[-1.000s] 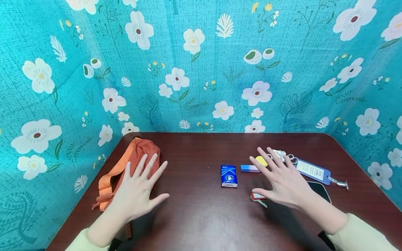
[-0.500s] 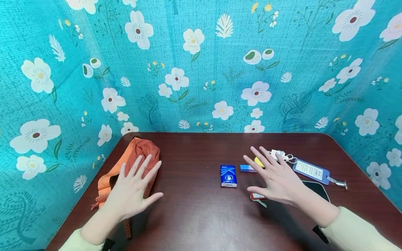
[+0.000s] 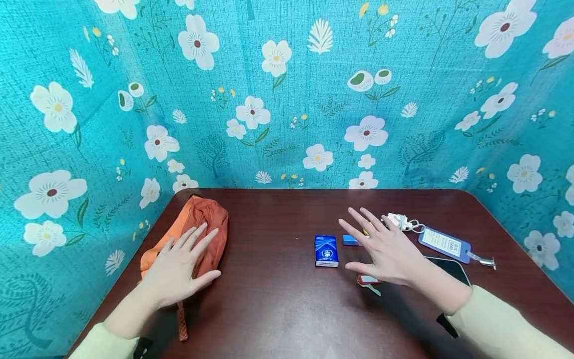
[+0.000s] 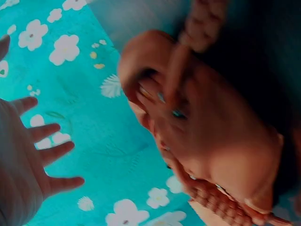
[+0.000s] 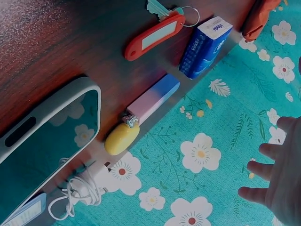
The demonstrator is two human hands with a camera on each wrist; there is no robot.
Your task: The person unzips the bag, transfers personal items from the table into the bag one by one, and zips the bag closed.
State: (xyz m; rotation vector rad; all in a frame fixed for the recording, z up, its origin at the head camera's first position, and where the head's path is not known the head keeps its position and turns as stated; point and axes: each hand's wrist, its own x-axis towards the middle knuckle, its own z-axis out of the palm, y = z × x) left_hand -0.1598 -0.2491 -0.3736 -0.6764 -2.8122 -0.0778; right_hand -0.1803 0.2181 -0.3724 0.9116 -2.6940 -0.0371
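Observation:
My left hand (image 3: 179, 271), fingers spread and holding nothing, is over the near part of an orange bag (image 3: 213, 219) at the table's left. That bag, with its braided cord (image 4: 204, 23), fills much of the left wrist view. On the other side my right hand (image 3: 387, 252), also spread and without anything in it, hovers above several small things. Near its thumb are a key with a red tag (image 3: 368, 280) and a blue tissue pack (image 3: 326, 251). A blue-and-pink bar (image 5: 153, 100) with a yellow oval piece (image 5: 122, 139) is partly hidden behind its fingers in the head view.
A phone (image 3: 453, 270) lies partly under my right forearm in the head view. Beyond it are a white charger with a bundled cable (image 3: 398, 221) and a blue card holder (image 3: 445, 244) with a metal clip. A floral teal cloth (image 3: 287, 119) hangs behind the dark wooden table (image 3: 269, 309).
Both hands have drifted left and stayed spread. More of the phone's surroundings and the charger show now, while the right fingers cover more of the bar. The objects stay in place.

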